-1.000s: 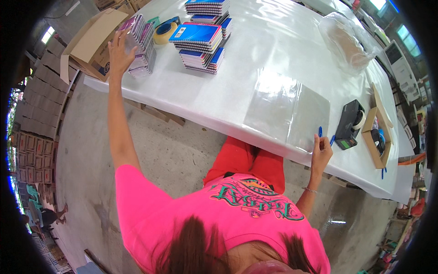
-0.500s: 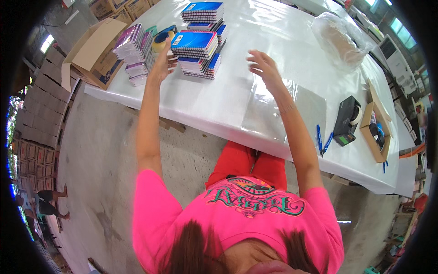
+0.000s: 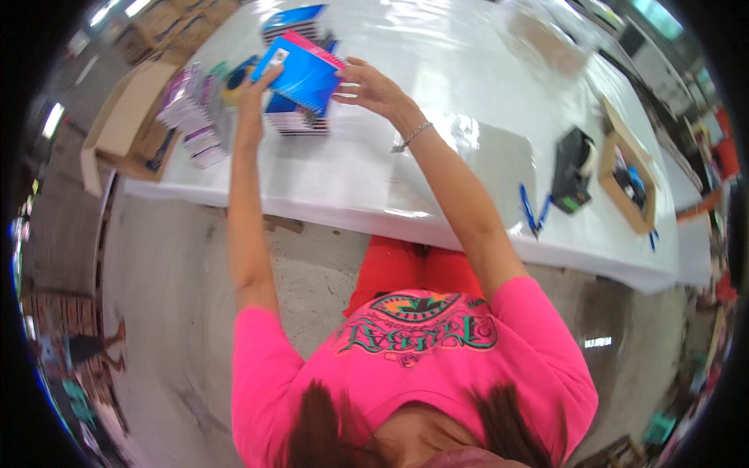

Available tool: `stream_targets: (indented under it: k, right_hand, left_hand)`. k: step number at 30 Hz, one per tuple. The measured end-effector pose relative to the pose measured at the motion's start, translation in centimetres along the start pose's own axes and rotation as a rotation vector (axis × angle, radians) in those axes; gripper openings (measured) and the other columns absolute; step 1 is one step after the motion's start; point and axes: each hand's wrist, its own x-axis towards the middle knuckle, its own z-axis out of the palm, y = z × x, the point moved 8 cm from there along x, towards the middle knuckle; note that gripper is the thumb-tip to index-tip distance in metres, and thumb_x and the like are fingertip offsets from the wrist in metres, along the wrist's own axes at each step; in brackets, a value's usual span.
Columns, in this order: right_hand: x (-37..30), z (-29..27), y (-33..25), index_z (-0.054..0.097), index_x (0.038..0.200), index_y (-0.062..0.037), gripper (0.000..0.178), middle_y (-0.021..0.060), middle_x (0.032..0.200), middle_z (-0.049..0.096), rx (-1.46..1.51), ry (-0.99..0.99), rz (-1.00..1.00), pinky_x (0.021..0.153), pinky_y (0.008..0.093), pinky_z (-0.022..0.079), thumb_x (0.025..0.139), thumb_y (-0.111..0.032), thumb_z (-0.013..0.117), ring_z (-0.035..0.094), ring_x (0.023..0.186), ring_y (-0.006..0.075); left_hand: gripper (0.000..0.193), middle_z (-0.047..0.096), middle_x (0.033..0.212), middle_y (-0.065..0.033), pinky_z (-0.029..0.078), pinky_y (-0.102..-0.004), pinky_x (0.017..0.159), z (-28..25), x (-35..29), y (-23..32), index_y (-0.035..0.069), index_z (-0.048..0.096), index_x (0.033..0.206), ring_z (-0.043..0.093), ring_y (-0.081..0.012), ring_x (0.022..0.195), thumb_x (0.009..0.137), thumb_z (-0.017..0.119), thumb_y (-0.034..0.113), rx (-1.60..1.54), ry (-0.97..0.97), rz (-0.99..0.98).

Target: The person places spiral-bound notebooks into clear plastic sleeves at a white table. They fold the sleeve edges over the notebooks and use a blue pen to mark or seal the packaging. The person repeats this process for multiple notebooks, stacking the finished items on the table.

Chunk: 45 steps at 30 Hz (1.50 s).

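Observation:
Blue spiral notebooks (image 3: pixel 298 78), with a pink-edged one showing behind the top cover, are held tilted between my two hands. At their left edge, my left hand (image 3: pixel 253 95) grips with the thumb over the cover. My right hand (image 3: pixel 373 87) closes on the spiral-bound right edge, fingers partly behind it. Just below and behind them stands a stack of spiral notebooks (image 3: pixel 296 123), partly hidden by the held ones. Another stack of blue notebooks (image 3: pixel 296 22) stands farther back.
Purple-covered notebook stacks (image 3: pixel 191 109) and a tape roll (image 3: pixel 234 93) lie left, beside an open carton (image 3: pixel 129 129). To the right are a clear plastic sheet (image 3: pixel 491 160), blue snips (image 3: pixel 534 210), a black tape dispenser (image 3: pixel 572 168) and a small open box (image 3: pixel 630 183). Crumpled plastic (image 3: pixel 546 35) lies far right.
My hands have closed on the top notebooks and turned them at an angle above the stack. My right hand has moved left to reach them. The view has shifted slightly.

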Motion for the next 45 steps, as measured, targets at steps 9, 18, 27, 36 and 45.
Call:
stream_targets:
  k: [9, 18, 27, 36, 45]
  right_hand:
    - [-22.9, -9.2, -5.4, 0.027, 0.144, -0.0034, 0.086, 0.0162, 0.136, 0.043, -0.694, 0.232, -0.18, 0.102, 0.038, 0.041, 0.069, -0.003, 0.067, 0.046, 0.123, 0.0265]
    - [-28.6, -13.5, -2.6, 0.022, 0.146, -0.0063, 0.09, 0.0141, 0.131, 0.042, -0.677, 0.58, -0.277, 0.104, 0.0298, 0.035, 0.062, 0.007, 0.052, 0.042, 0.123, 0.0242]
    - [-27.8, -13.3, -2.2, 0.021, 0.145, -0.0053, 0.091, 0.0131, 0.132, 0.042, -0.505, 0.544, -0.289, 0.101, 0.0288, 0.038, 0.061, 0.012, 0.05, 0.043, 0.123, 0.0238]
    - [-28.1, -14.8, -2.1, 0.017, 0.146, -0.003, 0.095, 0.0163, 0.139, 0.04, -0.625, 0.336, -0.22, 0.112, 0.0343, 0.028, 0.069, 0.007, 0.07, 0.033, 0.134, 0.0249]
    - [-28.6, -15.2, -4.1, 0.031, 0.141, 0.0028, 0.087, 0.0184, 0.133, 0.049, -0.54, 0.473, -0.228, 0.108, 0.0362, 0.035, 0.067, 0.001, 0.077, 0.047, 0.124, 0.0279]
  left_hand:
    - [0.067, 0.064, 0.103, -0.0102, 0.049, -0.0303, 0.088, 18.4, -10.8, 0.2, 0.003, 0.053, 0.123, 0.061, -0.0191, 0.099, 0.067, 0.086, 0.019, -0.168, -0.571, 0.172]
    - [0.091, 0.042, 0.139, -0.0171, 0.034, -0.0364, 0.109, 26.9, -18.2, -6.2, 0.011, 0.021, 0.151, 0.042, -0.0263, 0.128, 0.078, 0.075, 0.013, -0.305, -0.609, 0.096]
    - [0.089, 0.037, 0.141, -0.0139, 0.026, -0.0375, 0.113, 27.7, -18.6, -8.1, 0.01, 0.016, 0.151, 0.036, -0.0258, 0.133, 0.076, 0.064, 0.002, -0.461, -0.61, -0.062]
    - [0.085, 0.045, 0.139, -0.0155, 0.033, -0.0415, 0.112, 25.5, -18.1, -9.7, 0.005, 0.029, 0.146, 0.043, -0.0292, 0.131, 0.076, 0.076, 0.009, -0.104, -0.699, 0.031]
    - [0.076, 0.052, 0.131, -0.02, 0.046, -0.039, 0.1, 26.4, -16.8, -7.3, -0.001, 0.039, 0.14, 0.055, -0.0303, 0.119, 0.075, 0.077, 0.012, -0.042, -0.668, -0.073]
